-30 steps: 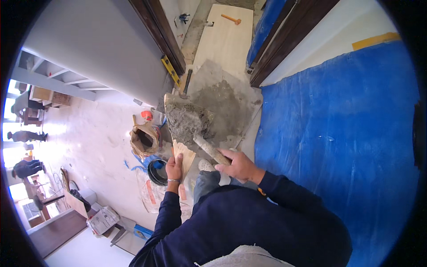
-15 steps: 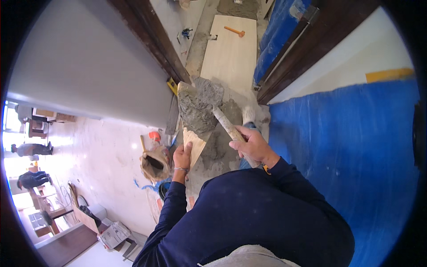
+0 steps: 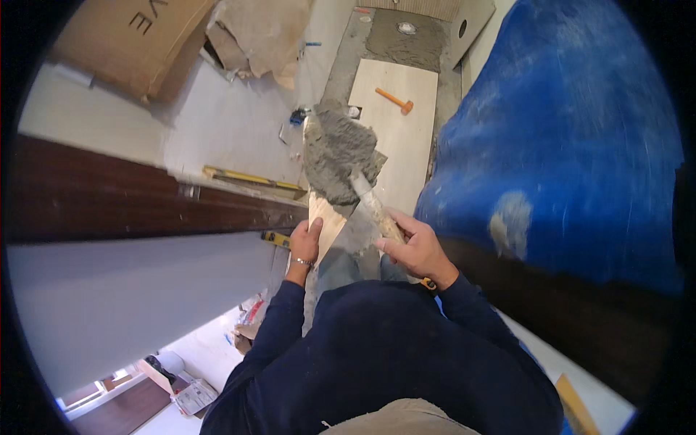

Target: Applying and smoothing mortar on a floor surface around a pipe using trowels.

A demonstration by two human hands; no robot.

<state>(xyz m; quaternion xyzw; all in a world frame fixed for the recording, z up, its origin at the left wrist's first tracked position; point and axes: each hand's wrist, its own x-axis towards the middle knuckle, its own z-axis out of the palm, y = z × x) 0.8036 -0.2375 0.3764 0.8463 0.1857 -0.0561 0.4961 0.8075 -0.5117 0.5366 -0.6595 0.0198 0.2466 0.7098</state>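
My left hand [image 3: 304, 243] grips the narrow end of a light wooden board [image 3: 326, 220], thumb on top. A thick heap of wet grey mortar [image 3: 335, 148] covers the board's far part. My right hand [image 3: 420, 250] is closed around the worn handle of a trowel [image 3: 373, 206], whose white-coated neck runs into the heap. Mortar hides most of its blade. Beyond the load, a large pale panel [image 3: 406, 148] lies on the floor with an orange mallet [image 3: 395, 101] on it.
Grey mortar [image 3: 406, 40] is spread on the floor at the far end. A dark wooden door frame [image 3: 145, 196] and a yellow spirit level [image 3: 254, 177] are on the left, with cardboard [image 3: 130, 43] behind. Blue sheeting [image 3: 558, 145] covers the right side.
I have moved forward into the doorway, so the panel and mallet appear nearer and the room behind has slipped out of view. Both hands keep their holds on the board and trowel.
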